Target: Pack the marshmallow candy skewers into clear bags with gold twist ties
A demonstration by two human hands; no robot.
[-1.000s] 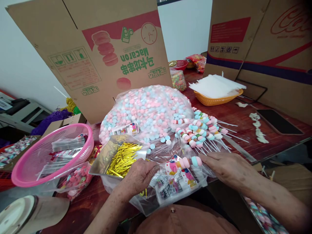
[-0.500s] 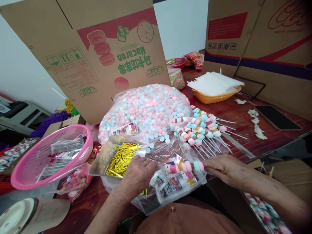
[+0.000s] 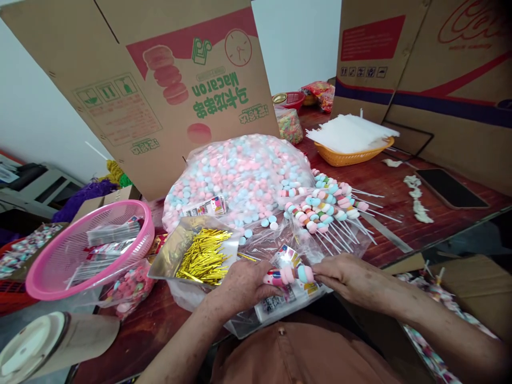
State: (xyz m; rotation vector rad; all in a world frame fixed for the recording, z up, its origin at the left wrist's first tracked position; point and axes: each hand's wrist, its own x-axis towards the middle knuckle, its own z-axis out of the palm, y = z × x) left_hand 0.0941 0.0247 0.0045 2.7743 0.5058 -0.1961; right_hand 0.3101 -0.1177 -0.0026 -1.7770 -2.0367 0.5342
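In front of my body is a candy skewer point(image 3: 296, 274) of pink, white and light-blue pieces, held level. The fingers of my right hand point(image 3: 340, 273) pinch it at its right end, where the stick is mostly hidden. My left hand point(image 3: 250, 282) is closed at the other end, on the printed clear wrapper that covers it. Beneath lie a stack of printed wrappers point(image 3: 276, 305) and a clear plastic sheet. Gold twist ties point(image 3: 205, 255) fill a silver-lined pouch point(image 3: 162, 265) just left of my left hand.
Behind sits a big clear bag of pastel candies point(image 3: 240, 176). Finished skewers point(image 3: 324, 210) lie right of it, sticks pointing at me. A pink basket point(image 3: 36, 272) and a lidded cup point(image 3: 80, 333) stand left. White sticks point(image 3: 348, 133) fill a yellow basket; a phone point(image 3: 452, 188) lies right.
My left hand has moved right, from beside the twist ties to the skewer's left end. My right hand and the skewer have shifted left.
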